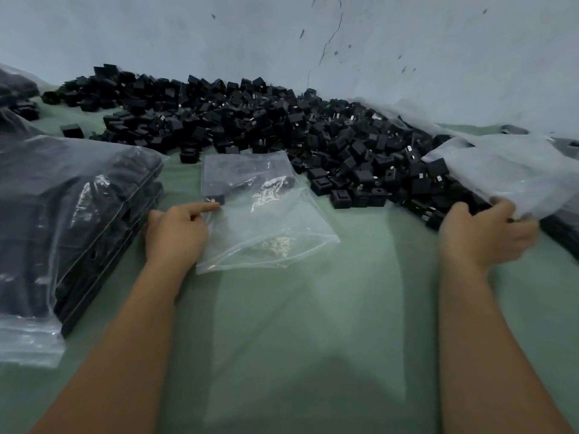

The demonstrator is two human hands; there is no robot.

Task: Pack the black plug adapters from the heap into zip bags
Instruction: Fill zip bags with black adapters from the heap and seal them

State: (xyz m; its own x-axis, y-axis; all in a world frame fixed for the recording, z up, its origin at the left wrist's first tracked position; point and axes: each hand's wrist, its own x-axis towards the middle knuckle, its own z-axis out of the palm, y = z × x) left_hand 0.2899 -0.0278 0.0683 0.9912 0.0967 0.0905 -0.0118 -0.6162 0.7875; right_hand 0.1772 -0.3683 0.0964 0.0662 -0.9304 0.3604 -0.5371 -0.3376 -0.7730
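Note:
A large heap of black plug adapters (282, 126) lies along the wall. In front of it, a clear zip bag (266, 220) lies flat on the green surface with a few adapters inside near its far end. My left hand (177, 228) holds the bag's left edge, with the index finger stretched out beside an adapter (215, 198) in the bag and the other fingers curled. My right hand (485, 233) is at the heap's right front edge, fingers curled round a few adapters, partly under a plastic sheet.
A stack of filled zip bags (72, 220) sits at the left. A translucent plastic sheet (507, 164) covers the heap's right end. More bagged adapters (15, 86) are at the far left. The pale wall (282, 36) stands close behind the heap.

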